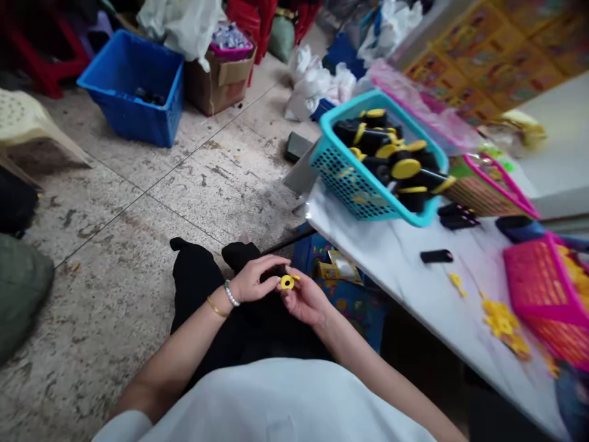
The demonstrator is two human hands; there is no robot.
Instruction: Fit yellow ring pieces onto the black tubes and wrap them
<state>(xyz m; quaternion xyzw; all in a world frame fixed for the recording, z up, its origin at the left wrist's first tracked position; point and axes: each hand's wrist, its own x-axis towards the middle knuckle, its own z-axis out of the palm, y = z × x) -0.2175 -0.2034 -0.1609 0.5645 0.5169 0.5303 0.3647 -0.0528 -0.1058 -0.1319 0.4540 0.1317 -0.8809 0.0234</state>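
Over my lap, my left hand [251, 280] is closed around a dark piece, apparently a black plastic tube [276, 271], mostly covered by the fingers. A small yellow ring-shaped part [287, 282] with a side tab sits at the end of it, facing up. The fingertips of my right hand [304, 299] pinch this yellow part from the right. Both hands nearly touch. On the table to the right lie a similar black tube [436, 256], a loose yellow part [457, 284] and a pile of yellow parts [501, 322].
A turquoise basket [354, 205] full of black-and-yellow pieces stands on the marble-patterned table [391, 258]. Pink baskets [534, 273] stand further right. On the floor are a blue bin [133, 120], a cardboard box [207, 92] and a cream stool [27, 116].
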